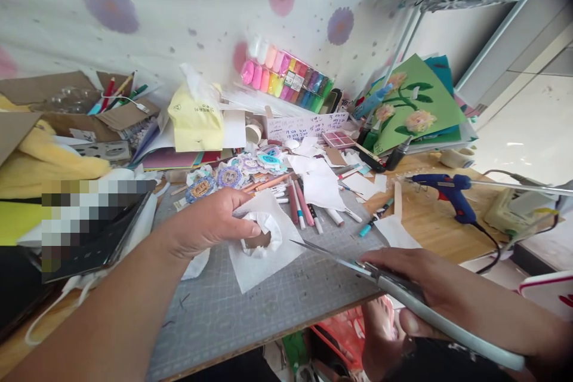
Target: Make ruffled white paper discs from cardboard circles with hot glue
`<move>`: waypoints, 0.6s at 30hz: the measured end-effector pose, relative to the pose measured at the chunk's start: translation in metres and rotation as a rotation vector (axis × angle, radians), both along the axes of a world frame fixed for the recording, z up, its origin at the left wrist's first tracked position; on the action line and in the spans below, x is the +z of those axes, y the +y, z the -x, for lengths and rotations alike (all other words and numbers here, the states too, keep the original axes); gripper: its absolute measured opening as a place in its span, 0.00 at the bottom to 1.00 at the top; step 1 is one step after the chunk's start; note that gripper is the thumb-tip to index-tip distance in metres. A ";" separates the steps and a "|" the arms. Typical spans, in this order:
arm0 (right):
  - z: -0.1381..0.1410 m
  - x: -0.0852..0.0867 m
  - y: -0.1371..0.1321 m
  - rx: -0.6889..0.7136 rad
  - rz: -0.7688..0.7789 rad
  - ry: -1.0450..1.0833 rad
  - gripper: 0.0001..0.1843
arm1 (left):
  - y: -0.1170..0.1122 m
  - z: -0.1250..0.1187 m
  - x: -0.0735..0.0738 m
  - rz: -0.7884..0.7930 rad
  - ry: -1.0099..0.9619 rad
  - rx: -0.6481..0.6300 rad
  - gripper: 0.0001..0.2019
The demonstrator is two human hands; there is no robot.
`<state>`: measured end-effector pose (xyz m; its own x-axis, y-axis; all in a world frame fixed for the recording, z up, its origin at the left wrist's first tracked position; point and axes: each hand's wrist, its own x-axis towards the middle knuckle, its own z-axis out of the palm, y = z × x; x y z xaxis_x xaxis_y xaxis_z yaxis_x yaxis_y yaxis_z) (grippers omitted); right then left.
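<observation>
My left hand (212, 219) pinches a small round piece (259, 241) with a brown middle and a ruffled white rim. Under it is a square of thin white paper (249, 271), its corners sticking out past the round piece. My right hand (430, 283) grips a pair of scissors (333, 255) with pale grey handles. The blades look nearly together, and their tips point left, close to the paper's right corner. Part of the round piece is hidden behind my left thumb.
A grey cutting mat (215, 316) covers the front of the table. Beyond my hands lie several markers (299, 206), paper scraps (320, 182) and round decorated pieces (230, 174). A blue glue gun (452, 188) rests at right. At left is a dark device (98, 250), partly pixelated.
</observation>
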<state>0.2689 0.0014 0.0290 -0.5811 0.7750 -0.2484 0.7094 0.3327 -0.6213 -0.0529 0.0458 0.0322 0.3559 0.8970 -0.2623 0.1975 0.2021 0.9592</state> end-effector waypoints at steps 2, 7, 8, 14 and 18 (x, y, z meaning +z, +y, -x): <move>0.002 0.003 -0.001 0.008 0.000 -0.014 0.24 | 0.001 0.000 0.000 -0.002 0.022 0.000 0.05; -0.003 0.004 -0.006 0.017 -0.034 -0.067 0.29 | 0.003 0.003 0.000 0.059 -0.006 -0.100 0.06; -0.004 0.003 -0.007 0.022 -0.039 -0.079 0.30 | 0.003 0.004 0.000 0.061 -0.006 -0.114 0.06; -0.008 -0.001 -0.007 0.047 -0.030 -0.131 0.31 | 0.003 0.005 -0.005 0.019 0.075 -0.097 0.05; -0.006 -0.003 -0.006 0.037 -0.006 -0.118 0.31 | 0.004 0.004 -0.006 0.015 0.090 -0.121 0.04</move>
